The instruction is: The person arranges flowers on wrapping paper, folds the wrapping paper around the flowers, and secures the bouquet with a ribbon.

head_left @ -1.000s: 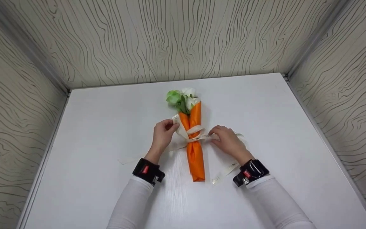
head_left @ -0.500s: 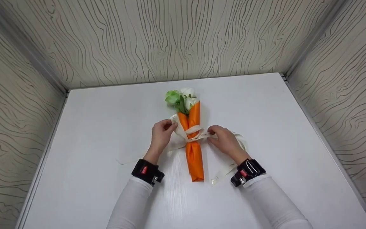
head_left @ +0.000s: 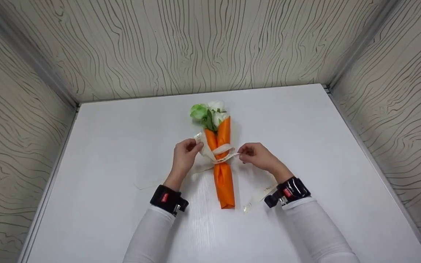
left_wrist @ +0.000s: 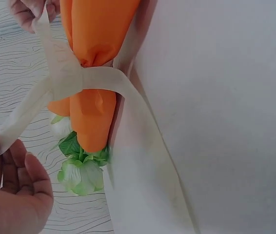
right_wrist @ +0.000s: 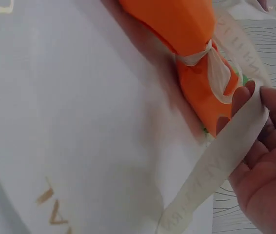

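Observation:
A small bouquet lies on the table, its white and green flowers pointing away and its stems wrapped in orange paper. Cream ribbon with printed letters goes round the middle of the wrap and forms a loop on top. At the left of the bouquet, my left hand pinches one length of ribbon between thumb and fingers. On the other side my right hand pinches another length; in the right wrist view the ribbon runs over its fingers and hangs down.
A white table carries the bouquet, with wood-patterned panels standing at its back and sides. One ribbon tail lies near the right wrist, and a thin tail trails to the left.
My right hand has turned at the wrist and shifted its hold on the ribbon, with its forearm a little further right. My left hand stays almost in place, still holding its ribbon length.

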`<state>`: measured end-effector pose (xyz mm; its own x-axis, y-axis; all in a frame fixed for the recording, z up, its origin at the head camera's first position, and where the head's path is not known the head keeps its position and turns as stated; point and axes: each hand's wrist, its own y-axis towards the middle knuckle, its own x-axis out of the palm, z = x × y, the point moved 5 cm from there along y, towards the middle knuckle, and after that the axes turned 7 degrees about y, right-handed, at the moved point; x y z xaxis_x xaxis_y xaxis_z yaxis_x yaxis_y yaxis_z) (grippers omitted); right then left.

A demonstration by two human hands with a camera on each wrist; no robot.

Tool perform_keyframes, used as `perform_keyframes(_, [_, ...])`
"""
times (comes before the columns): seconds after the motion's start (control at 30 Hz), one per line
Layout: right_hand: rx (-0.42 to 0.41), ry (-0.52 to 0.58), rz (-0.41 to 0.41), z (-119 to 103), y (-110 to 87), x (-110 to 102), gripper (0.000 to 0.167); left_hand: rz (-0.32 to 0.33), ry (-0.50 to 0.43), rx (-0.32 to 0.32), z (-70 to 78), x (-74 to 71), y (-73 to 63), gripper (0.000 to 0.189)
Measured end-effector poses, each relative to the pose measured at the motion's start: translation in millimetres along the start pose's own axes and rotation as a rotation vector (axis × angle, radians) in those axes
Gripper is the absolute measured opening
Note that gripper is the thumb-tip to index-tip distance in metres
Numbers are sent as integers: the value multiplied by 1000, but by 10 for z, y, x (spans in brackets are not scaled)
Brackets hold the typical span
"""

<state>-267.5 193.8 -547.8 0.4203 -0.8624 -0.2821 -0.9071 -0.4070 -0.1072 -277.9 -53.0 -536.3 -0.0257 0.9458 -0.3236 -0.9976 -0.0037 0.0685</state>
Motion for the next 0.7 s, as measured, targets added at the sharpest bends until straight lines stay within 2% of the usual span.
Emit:
perform_keyframes(0.07, [54,-3,-16,17,28,5,20,2,3,-1,-4,-9,-12,18])
perform_keyframes(0.17, [93,-75,-26,39,76,24,17,3,-17,-2,-26,-14,-26,18])
perform_keyframes(0.27, [44,-196,-8,11,130,68,10,1,-43,3,-39,-15,-48,21])
perform_keyframes(0.43, [-104,-340,117,-112,215,145,7,6,-59,4,-39,-25,-67,22])
perform_keyframes(0.53, [-148,-397,183,-172,260,179,12,3,-57,-3,-43,-23,-69,21])
perform_keyframes(0.7, [-165,-456,208,-224,343,213,29,-6,-26,7,-54,-17,-70,19])
